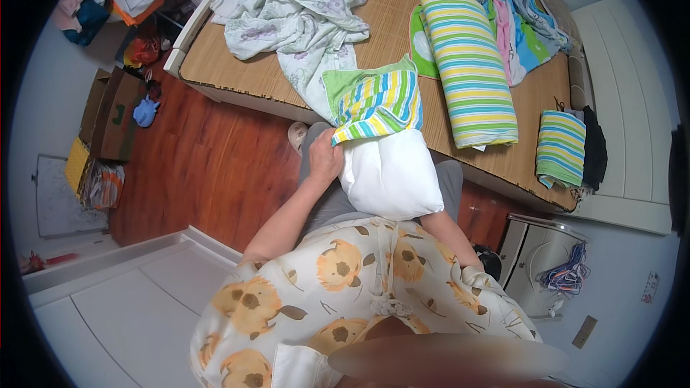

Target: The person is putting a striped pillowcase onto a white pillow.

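A small white pillow (391,175) lies over my lap, its upper end inside a striped pillowcase (380,99) of green, blue, yellow and white. The pillowcase's plain green flap (339,83) rests against the edge of the bed. With my left hand (325,159) I grip the case's lower left corner, beside the pillow's left edge. My right forearm (447,234) reaches under the pillow's lower right corner. The pillow hides my right hand, so its grip does not show.
Ahead is a bed with a woven mat (391,8), bearing a rumpled floral sheet (302,5), a long striped bolster (469,70) and a folded striped cloth (560,145). A cardboard box (116,118) stands on the floor at left. Hangers (566,275) hang by a cabinet at right.
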{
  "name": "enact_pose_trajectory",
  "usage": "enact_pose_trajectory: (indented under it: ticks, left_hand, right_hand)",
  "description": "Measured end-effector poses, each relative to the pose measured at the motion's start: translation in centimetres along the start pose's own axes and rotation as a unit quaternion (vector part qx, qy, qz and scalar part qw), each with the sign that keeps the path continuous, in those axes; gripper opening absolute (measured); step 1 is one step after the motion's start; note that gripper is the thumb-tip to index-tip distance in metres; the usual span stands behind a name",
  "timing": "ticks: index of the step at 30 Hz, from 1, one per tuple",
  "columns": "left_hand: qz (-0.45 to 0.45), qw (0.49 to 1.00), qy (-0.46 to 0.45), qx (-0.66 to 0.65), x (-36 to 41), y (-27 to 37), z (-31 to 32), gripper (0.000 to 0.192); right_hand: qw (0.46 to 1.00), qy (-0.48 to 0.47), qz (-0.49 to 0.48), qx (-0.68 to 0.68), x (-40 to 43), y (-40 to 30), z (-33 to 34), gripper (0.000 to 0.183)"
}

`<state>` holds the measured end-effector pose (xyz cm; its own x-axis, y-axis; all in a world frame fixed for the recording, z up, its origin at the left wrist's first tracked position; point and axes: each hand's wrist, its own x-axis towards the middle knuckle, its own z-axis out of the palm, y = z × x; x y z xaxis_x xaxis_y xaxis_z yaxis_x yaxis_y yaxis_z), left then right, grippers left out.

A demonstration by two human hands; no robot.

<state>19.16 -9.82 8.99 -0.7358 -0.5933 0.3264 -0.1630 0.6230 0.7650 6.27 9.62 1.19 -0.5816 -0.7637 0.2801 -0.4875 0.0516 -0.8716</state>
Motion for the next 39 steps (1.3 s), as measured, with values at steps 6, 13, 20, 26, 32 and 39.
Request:
enact_pose_trajectory:
  ticks: [6,13,20,26,32,39]
  left_hand:
    - [-0.027,0.998,-0.051,0.019,-0.2,2.0,0.9,0.013]
    - [0.004,0.993,-0.119,-0.018,-1.3,3.5,1.6,0.011]
    - [0.010,0.981,-0.188,-0.040,-2.1,4.9,0.9,0.010]
    - [-0.030,0.974,-0.198,-0.107,-2.3,5.2,0.9,0.010]
    - [-0.025,0.984,-0.167,-0.059,-2.9,4.9,0.4,0.016]
    - [-0.013,0.996,-0.086,0.031,-3.0,4.0,-0.6,0.026]
  right_hand:
    - [1.000,-0.001,0.011,0.005,-0.6,-0.3,-0.5,0.020]
    - [1.000,0.003,0.028,0.011,-2.0,-0.1,-2.3,0.020]
    - [0.999,0.009,0.045,0.018,-3.3,-0.4,-3.0,0.020]
    - [0.998,0.004,0.056,0.023,-3.4,-0.8,-2.9,0.020]
    - [0.998,0.000,0.064,0.028,-2.7,-1.3,-2.4,0.020]
    - [0.997,-0.001,0.079,0.025,-2.5,-1.6,-2.8,0.020]
